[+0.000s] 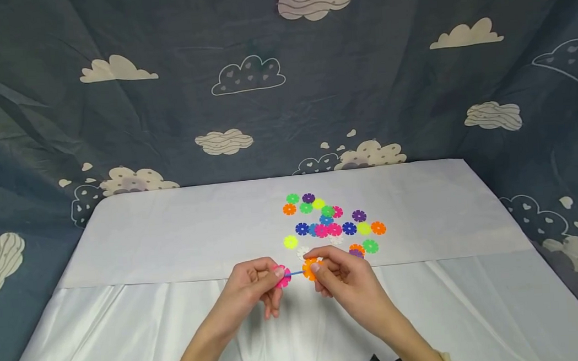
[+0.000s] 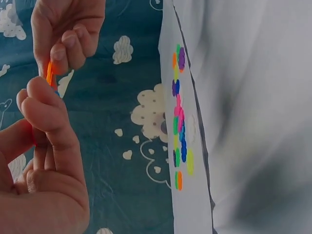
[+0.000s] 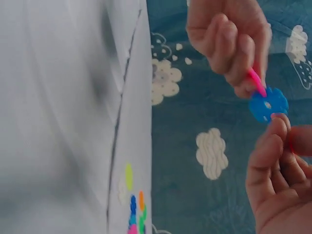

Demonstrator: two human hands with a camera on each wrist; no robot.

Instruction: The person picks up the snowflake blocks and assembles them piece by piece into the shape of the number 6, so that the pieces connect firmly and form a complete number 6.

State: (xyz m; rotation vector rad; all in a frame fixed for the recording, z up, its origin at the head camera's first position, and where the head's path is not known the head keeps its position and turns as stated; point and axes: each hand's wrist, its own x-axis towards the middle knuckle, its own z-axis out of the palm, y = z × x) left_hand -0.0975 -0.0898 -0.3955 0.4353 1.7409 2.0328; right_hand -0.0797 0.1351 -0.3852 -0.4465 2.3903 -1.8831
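Note:
Both hands are raised over the near part of the table in the head view. My left hand (image 1: 253,286) pinches a pink notched plastic disc (image 1: 286,280) between thumb and fingers. An orange notched disc (image 1: 308,270) is pinched in my right hand (image 1: 347,279). Between them is a blue disc (image 3: 268,105), seen edge-on from the head and nearly face-on in the right wrist view. The pink disc meets it at one side, and the orange disc lines up with its other side. Fingers hide much of the orange disc in both wrist views.
Several loose notched discs (image 1: 334,229) in many colours lie scattered on the white tabletop (image 1: 173,232) just beyond the hands, some overlapping. A dark cloud-print cloth (image 1: 388,97) hangs behind and along the sides.

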